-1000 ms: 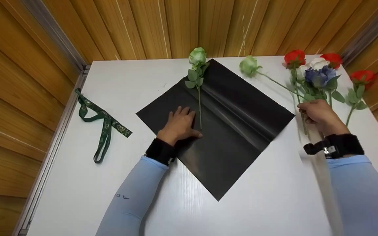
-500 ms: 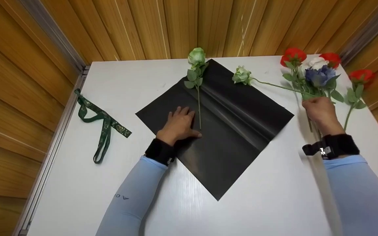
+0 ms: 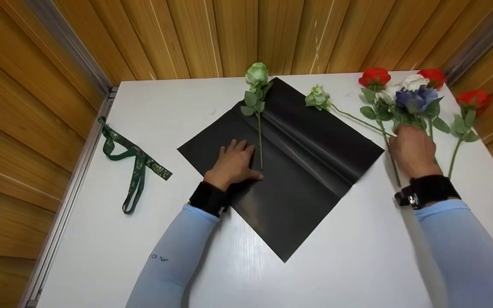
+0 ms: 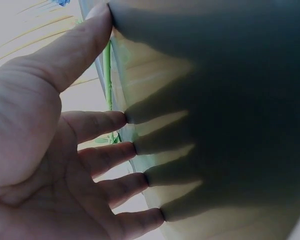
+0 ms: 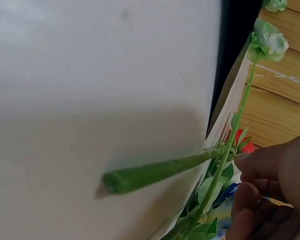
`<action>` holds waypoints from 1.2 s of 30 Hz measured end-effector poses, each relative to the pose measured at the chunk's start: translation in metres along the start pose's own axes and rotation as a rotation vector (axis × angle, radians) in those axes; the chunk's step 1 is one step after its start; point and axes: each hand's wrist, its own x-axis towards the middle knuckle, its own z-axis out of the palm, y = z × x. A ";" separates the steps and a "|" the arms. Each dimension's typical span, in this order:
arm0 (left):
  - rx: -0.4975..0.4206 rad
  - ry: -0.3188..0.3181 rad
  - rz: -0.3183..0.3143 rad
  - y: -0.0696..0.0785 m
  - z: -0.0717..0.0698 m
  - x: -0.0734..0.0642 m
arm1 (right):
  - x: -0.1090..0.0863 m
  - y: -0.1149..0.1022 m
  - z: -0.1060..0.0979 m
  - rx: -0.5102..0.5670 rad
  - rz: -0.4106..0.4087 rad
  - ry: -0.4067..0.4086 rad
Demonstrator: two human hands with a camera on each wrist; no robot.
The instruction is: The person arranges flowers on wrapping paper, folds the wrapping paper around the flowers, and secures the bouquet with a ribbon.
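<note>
My left hand (image 3: 234, 164) lies with fingers spread on a black wrapping sheet (image 3: 289, 218), pressing it to the table. Just right of that hand, a pale green rose (image 3: 257, 75) lies on the sheet, its stem pointing toward me. My right hand (image 3: 413, 149) is among the flower stems at the right, fingers curled. A second green rose (image 3: 317, 97) points left, its blossom over the sheet's edge and its stem reaching that hand. In the right wrist view, its stem (image 5: 245, 95) passes beside the fingertips; whether they grip it is hidden.
Around the right hand are red roses (image 3: 375, 77), a white flower (image 3: 415, 81) and a blue flower (image 3: 417, 99). Another red rose (image 3: 473, 99) lies farther right. A green patterned ribbon (image 3: 137, 154) lies at left. Wood-patterned panels (image 3: 238, 34) border the white table (image 3: 114, 256).
My right hand shifts slightly left among the stems. The second green rose swings in toward the black sheet, and one red rose slides left. My left hand stays put.
</note>
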 end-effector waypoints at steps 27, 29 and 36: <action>0.002 0.068 0.013 0.000 -0.010 0.000 | 0.015 -0.138 0.011 0.408 -0.083 0.108; -0.010 0.072 0.021 0.000 -0.011 0.003 | 0.016 -0.161 0.021 0.513 -0.052 0.046; -0.054 0.036 0.041 0.000 -0.010 0.013 | 0.019 -0.215 0.058 0.739 0.056 -0.158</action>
